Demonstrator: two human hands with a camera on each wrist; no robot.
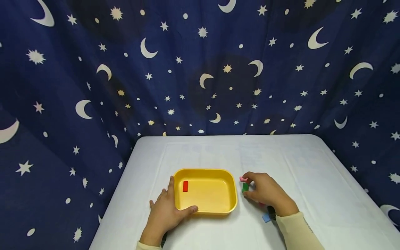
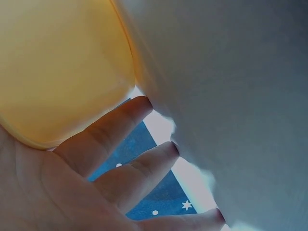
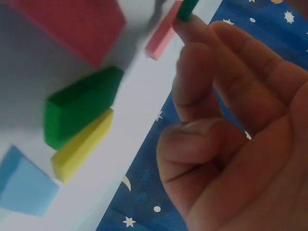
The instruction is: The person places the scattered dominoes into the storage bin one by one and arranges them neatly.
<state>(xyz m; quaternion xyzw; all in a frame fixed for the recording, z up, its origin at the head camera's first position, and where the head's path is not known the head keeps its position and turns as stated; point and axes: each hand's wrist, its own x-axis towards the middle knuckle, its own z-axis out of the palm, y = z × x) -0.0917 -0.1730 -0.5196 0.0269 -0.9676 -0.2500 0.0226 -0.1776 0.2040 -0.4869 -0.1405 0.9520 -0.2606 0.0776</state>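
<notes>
In the head view, the right grip (image 1: 265,189) is narrow, finger and thumb pinching a green block (image 1: 245,188) near its opposite ends. The hand covers part of the contact, so I can't be sure whether the block is clear of the desk (image 1: 200,149). A pink block (image 1: 242,179) lies just by those fingertips, and a pale blue block (image 1: 266,217) nearer the wrist. The left grip (image 1: 165,210) spreads wide round the near left corner of a yellow tray (image 1: 204,211), thumb at the near rim; a red block (image 1: 185,186) lies inside, close to the index finger. The tray is probably light, stiff plastic, apt to slide, so its rim is the place to steady it.

The left wrist view shows that grip's fingers straight and fanned beside the tray wall.

The right wrist view catches only one end of the pinched block at the fingertips. Off to the grip's side lie a second green block (image 3: 84,108) and a yellow block (image 3: 83,145). All look light, rigid, smooth and hardly fragile; opposite flat faces should give the surest hold.
</notes>
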